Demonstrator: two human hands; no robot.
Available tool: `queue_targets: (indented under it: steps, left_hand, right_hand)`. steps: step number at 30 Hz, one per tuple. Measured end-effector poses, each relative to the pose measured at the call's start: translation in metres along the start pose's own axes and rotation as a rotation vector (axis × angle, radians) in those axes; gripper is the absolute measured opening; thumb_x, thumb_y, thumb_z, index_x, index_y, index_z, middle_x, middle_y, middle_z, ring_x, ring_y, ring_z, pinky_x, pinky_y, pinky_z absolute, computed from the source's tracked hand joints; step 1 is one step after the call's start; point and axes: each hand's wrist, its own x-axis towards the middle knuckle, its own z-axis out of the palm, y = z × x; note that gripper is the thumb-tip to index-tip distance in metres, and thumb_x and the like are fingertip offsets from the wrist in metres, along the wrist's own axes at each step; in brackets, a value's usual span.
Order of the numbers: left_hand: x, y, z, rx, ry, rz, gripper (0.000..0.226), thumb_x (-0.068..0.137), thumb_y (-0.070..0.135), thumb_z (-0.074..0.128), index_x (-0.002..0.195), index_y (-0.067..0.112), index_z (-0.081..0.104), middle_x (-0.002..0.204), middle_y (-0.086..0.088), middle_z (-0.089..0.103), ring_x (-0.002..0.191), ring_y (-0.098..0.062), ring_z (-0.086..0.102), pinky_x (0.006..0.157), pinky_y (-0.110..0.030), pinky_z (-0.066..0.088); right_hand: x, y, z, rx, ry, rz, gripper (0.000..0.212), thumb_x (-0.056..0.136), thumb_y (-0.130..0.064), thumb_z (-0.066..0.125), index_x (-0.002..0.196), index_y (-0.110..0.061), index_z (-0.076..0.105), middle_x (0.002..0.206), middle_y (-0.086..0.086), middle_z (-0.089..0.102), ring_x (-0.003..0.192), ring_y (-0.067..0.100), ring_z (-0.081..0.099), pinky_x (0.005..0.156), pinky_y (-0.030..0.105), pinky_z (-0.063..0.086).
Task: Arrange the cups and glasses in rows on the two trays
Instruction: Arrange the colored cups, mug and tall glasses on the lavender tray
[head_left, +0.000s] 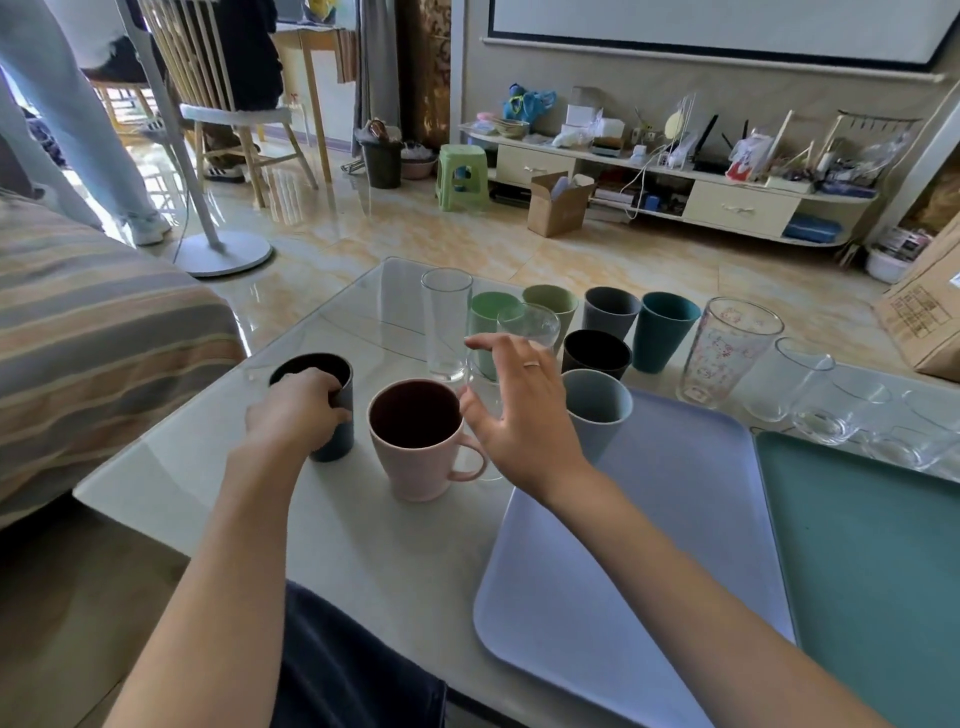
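Grey-blue cup (332, 415), left of the pink mug (421, 441), is what my left hand (296, 410) is gripping; my right hand (519, 405) is hovering loose-fingered. I'm planning an upright lift onto the lilac tray (665, 545).

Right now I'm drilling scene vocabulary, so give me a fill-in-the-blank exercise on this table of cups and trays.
1. The left hand grips a dark ____ cup.
2. The pink mug has one ____ on its side.
3. The lilac tray lies beside a ____ tray.
4. The open right hand wears a ____.

Missing words: grey; handle; teal; ring
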Motion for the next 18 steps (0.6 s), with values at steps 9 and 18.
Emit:
queue_targets:
  steps: [9, 18]
  left_hand:
    - [-0.036, 0.053, -0.036, -0.181, 0.566, 0.153, 0.010, 0.090, 0.013, 0.048, 0.097, 0.007, 0.052, 0.113, -0.019, 0.061, 0.114, -0.037, 0.044, 0.096, -0.050, 0.029]
    - [-0.080, 0.106, -0.044, -0.009, 0.747, 0.834, 0.006, 0.076, 0.016, 0.059, 0.082, 0.013, 0.061, 0.080, 0.002, 0.069, 0.087, -0.026, 0.059, 0.084, -0.034, 0.022]
  right_hand:
    - [0.004, -0.019, 0.003, 0.222, -0.035, -0.012, 0.055, 0.083, -0.021, 0.067, 0.132, -0.021, 0.042, 0.134, -0.004, 0.048, 0.128, 0.013, 0.037, 0.101, 0.019, 0.026]
    - [0.015, -0.028, -0.019, 0.609, 0.114, 0.161, 0.070, 0.074, -0.007, 0.074, 0.132, -0.012, 0.036, 0.119, -0.002, 0.056, 0.099, 0.004, 0.057, 0.081, 0.010, 0.047]
